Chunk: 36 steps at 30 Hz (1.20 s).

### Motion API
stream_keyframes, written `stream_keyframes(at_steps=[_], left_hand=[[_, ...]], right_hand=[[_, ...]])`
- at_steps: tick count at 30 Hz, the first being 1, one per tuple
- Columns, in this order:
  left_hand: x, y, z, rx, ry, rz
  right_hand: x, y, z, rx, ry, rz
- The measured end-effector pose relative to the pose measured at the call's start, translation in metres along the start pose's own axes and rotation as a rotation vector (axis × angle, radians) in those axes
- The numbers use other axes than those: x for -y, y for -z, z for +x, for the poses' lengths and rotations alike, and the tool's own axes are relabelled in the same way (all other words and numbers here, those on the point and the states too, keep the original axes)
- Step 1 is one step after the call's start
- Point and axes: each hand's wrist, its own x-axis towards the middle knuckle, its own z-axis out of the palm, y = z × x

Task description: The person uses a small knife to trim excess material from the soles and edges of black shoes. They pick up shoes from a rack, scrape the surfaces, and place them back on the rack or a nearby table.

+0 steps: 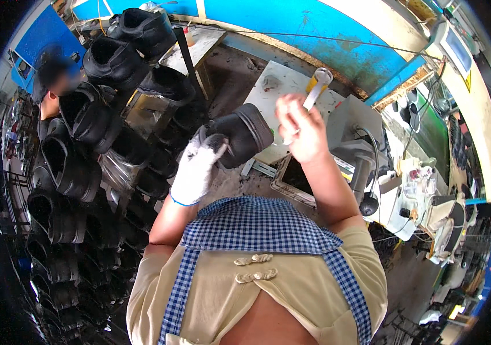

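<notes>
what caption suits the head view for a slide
Gloved left hand holds a black shoe, bare right hand beside it, more black shoes at left.

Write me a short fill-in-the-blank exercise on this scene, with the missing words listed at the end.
1. The left hand wears a glove whose main colour is ____.
2. That hand holds a shoe whose colour is ____.
3. The right hand wears ____ glove.
4. The apron is checked in white and ____.

Missing words: white; black; no; blue.
</notes>
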Motion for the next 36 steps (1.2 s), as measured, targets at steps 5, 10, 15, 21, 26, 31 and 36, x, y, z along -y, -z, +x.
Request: stream_keyframes(at_steps=[5,10,15,21,26,31,36], left_hand=[[0.0,0.008,-0.001,-0.108,-0.053,0.125],[-0.003,-0.004,-0.003,0.48,-0.679,1.329],[0.004,-0.021,-0.011,0.742,-0.511,1.433],[-0.04,-0.003,-0.003,0.558,-0.764,0.739],[-0.04,0.007,0.021,-0.1,-0.467,0.241],[-0.044,0.011,0.016,-0.005,-0.467,0.365],[-0.062,0.011,0.016,0.295,-0.466,0.675]], right_hand=[[-0.007,0.015,-0.025,-0.017,0.083,-0.647],[-0.037,0.032,-0.045,-0.014,-0.305,-0.28],[-0.083,0.054,-0.073,-0.197,-0.476,0.033],[-0.105,0.068,-0.075,-0.16,-0.392,0.305],[-0.09,0.044,-0.079,-0.174,-0.482,0.226],[-0.108,0.088,-0.087,-0.206,-0.544,-0.523],[-0.004,0.002,-0.043,0.058,0.392,-1.119]])
